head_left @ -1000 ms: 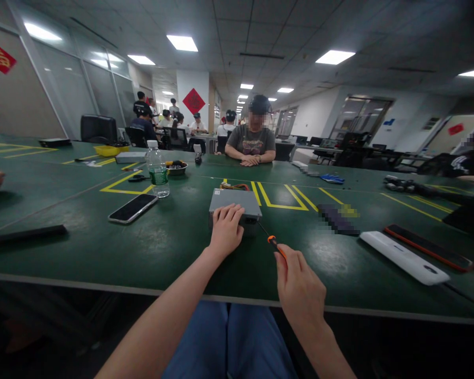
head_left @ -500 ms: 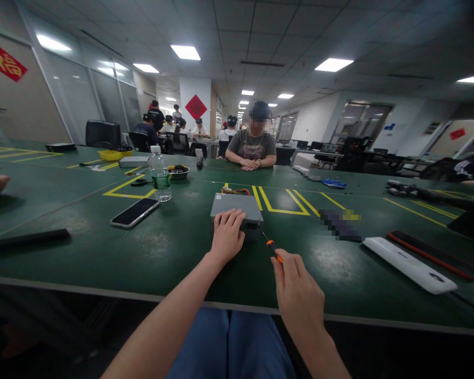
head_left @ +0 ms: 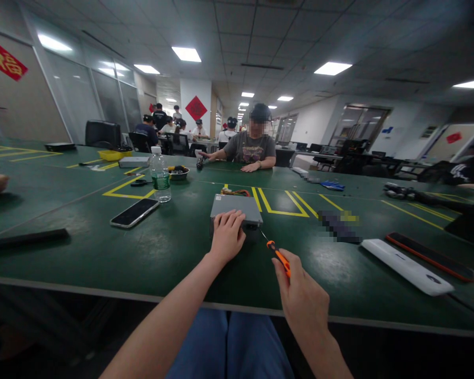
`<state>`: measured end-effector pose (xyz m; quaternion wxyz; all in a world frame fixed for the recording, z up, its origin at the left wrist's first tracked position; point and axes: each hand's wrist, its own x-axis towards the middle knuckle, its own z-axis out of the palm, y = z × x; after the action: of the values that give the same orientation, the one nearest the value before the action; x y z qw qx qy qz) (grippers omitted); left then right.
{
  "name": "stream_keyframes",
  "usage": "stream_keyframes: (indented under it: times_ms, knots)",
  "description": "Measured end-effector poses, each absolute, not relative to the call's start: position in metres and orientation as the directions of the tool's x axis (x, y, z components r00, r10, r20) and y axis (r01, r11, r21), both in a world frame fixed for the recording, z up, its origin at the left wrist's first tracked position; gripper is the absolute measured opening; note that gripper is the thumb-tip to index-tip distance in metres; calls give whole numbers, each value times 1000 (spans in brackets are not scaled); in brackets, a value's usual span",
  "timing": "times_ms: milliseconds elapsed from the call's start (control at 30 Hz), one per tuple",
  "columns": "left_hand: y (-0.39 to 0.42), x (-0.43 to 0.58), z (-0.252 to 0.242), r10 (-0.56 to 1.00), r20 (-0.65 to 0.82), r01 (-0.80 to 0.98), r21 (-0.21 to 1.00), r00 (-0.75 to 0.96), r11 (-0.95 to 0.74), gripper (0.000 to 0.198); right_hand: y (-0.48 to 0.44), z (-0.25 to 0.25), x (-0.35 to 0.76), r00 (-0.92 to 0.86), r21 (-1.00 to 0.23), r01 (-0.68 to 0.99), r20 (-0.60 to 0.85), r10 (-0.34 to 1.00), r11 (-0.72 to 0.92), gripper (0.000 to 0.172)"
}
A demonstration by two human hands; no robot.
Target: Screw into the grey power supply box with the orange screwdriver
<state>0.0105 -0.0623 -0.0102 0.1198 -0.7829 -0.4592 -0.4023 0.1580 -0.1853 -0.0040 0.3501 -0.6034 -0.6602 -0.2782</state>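
A grey metal computer power supply unit (head_left: 237,207) sits on the green table, its bundle of coloured cables (head_left: 236,192) at the back. My left hand (head_left: 228,231) grips its near side, fingers over the top and thumb by the front face. In my right hand (head_left: 303,287) is a screwdriver (head_left: 278,257) with an orange and black handle, pinched toward the handle's rear. Its thin shaft points at the unit's right front corner. Whether the tip sits in a screw there is too small to tell.
Left of the unit lie a smartphone (head_left: 134,212), a water bottle (head_left: 160,176), a metal bowl (head_left: 179,172) and a black bar (head_left: 26,242). To the right are a white elongated device (head_left: 406,267) and a dark orange-edged one (head_left: 430,256). A person (head_left: 255,139) sits opposite.
My right hand has slid back along the screwdriver, so more of the handle shows. My left hand stays on the unit. The person opposite has parted their hands, reaching one toward a small black object.
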Motion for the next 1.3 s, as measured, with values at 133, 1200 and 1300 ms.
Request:
stream_keyframes:
  times_ms: [133,1200,1300]
  knots:
    - [-62,11,-10,617,750,813,194,238,-550,32,-189,-2,156,-82,-87,969,768,636,230,31]
    - [-64,11,-7,628,741,813,203,237,-546,30,-192,-13,153,-3,-261,896,806,592,359,27]
    - [-63,10,-7,627,742,812,203,238,-547,30,-187,-16,147,-46,-231,893,806,590,386,25]
